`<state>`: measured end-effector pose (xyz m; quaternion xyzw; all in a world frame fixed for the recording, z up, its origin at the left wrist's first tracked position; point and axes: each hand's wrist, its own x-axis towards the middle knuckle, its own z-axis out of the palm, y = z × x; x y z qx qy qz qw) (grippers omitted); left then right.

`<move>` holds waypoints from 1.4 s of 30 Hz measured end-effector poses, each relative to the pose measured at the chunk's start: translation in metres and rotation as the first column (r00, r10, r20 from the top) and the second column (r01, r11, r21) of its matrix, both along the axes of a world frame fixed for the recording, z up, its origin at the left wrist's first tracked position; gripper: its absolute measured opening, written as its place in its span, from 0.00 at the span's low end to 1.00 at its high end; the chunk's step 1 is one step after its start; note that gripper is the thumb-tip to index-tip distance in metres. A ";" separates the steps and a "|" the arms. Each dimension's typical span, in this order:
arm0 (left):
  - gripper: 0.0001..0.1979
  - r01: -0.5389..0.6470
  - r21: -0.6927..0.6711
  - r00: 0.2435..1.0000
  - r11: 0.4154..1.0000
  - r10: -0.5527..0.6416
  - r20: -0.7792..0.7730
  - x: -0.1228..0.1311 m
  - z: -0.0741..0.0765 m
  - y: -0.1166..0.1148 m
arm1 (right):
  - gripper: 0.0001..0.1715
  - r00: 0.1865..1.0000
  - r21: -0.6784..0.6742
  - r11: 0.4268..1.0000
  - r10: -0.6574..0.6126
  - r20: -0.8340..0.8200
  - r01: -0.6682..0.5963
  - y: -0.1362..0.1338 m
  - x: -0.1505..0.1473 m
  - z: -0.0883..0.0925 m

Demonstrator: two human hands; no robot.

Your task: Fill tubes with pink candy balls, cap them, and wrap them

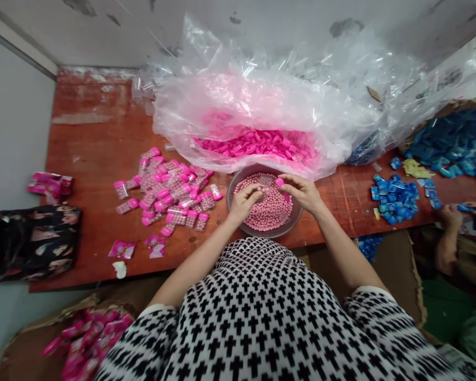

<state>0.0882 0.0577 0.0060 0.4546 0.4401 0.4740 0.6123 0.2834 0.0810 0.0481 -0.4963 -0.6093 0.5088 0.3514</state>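
My left hand (245, 202) pinches a small clear plastic container (265, 191) above the left part of a grey bowl (297, 218). My right hand (302, 191) holds a bright pink cap (280, 182) between thumb and fingers, over the bowl's right side. The cap and the container are apart. Round pink beads (262, 218) fill much of the bowl, with some clear plastic pieces lying among them. Behind the bowl, an open plastic bag (238, 95) holds many loose pink caps (262, 144).
Left of the bowl lies a heap of pink-capped containers with beads (170, 190). Pink packets (157, 246) and a dark floral bag (43, 241) are further left. Blue packets (396, 198) lie at right, near another person's hands (452, 217). A box of pink packets (91, 338) stands below.
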 end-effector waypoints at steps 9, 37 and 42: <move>0.14 0.049 0.202 0.952 0.978 0.016 -0.307 -0.007 0.001 -0.003 | 0.11 0.908 0.390 0.877 0.111 0.405 -0.281 -0.008 -0.022 -0.002; 0.11 0.139 0.284 0.960 0.949 -0.058 -0.274 -0.013 0.000 -0.024 | 0.21 0.875 -0.591 0.761 -0.066 -0.480 -0.267 -0.035 -0.026 -0.026; 0.13 0.101 0.206 0.961 0.973 -0.041 -0.275 -0.012 -0.009 -0.043 | 0.15 0.780 -0.685 0.682 -0.272 -0.564 -0.257 -0.056 -0.047 -0.033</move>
